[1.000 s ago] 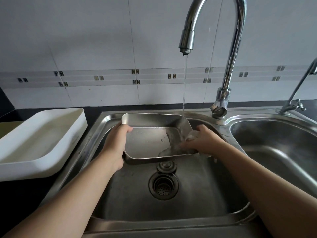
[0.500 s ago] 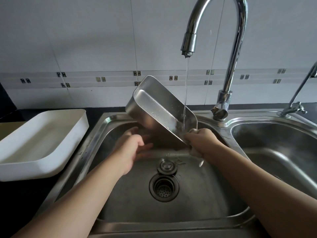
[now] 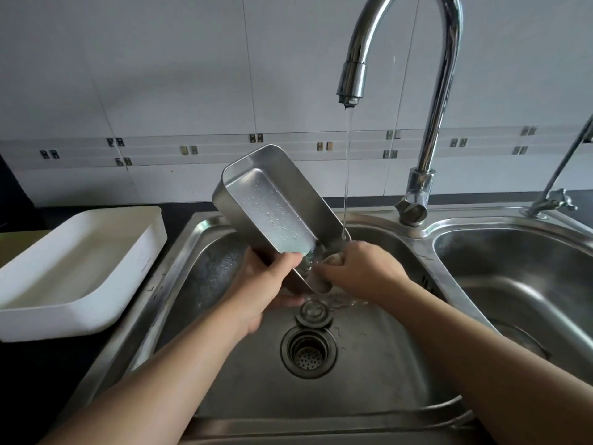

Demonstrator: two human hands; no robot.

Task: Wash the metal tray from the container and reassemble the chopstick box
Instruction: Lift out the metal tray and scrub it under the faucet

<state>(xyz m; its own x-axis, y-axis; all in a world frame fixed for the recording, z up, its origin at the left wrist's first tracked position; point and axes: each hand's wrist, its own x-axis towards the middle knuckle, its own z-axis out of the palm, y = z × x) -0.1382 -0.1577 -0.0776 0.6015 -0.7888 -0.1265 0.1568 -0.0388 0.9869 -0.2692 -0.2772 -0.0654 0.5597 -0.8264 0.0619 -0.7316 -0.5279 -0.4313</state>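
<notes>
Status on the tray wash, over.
Left hand grips metal tray at side rim, right hand at low end. Tray tilted under faucet stream, draining. Nothing blocking.

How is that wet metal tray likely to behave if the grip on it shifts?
Probably slippery: the metal tray is beaded with droplets, and water runs onto its lower end. Likely stiff and fairly light, since the left hand and right hand hold it tilted by that end without it sagging.

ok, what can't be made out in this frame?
Head view only:
- the pale object in the right hand: fingers and running water cover it; kind unclear.
- the metal tray underside: faces away; left hand grips its lower side.
- the small tap: cut off by right edge.
- the yellowish thing: hidden behind white container, cut by left edge.
</notes>
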